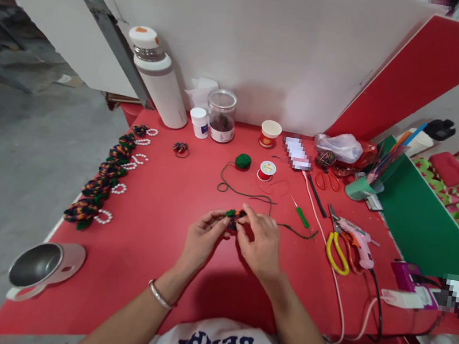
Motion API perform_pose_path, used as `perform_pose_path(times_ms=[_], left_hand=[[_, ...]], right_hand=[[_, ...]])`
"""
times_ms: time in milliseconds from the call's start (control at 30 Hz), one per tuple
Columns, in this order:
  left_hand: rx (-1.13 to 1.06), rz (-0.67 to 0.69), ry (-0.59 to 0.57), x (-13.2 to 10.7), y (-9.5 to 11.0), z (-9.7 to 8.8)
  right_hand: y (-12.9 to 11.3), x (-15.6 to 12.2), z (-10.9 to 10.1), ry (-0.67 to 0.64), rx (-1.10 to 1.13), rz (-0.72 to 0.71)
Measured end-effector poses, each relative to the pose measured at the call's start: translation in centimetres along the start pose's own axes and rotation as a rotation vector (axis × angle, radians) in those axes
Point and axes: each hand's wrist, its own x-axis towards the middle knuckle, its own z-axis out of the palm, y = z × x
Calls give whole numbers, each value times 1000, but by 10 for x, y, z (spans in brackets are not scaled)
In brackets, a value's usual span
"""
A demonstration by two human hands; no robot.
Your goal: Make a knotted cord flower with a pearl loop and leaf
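The left hand (206,234) and right hand (261,242) together pinch a small, dark multicoloured yarn piece (235,217), green at its left end, over the middle of the red counter (156,195); a round green yarn ball (242,162) lies farther away.

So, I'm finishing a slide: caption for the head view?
Left hand and right hand hold a multicoloured yarn piece over a red table.

The yarn piece (236,218) looks rough, the tabletop (157,189) glossy.
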Motion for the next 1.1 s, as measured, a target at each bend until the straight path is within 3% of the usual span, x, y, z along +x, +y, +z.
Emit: perform_pose_path(times_ms=[200, 300, 733, 1100], left_hand=[[-43, -21, 13, -2, 6, 1], [-54, -44, 16, -3, 8, 2], [-40, -66, 41, -4, 13, 6], [-64, -131, 87, -3, 16, 7]], right_hand=[[-1, -3, 2, -64, 301, 420], [1, -3, 7, -125, 468, 525], [-2, -5, 12, 6, 507, 516], [-3, -2, 12, 2, 623, 565]])
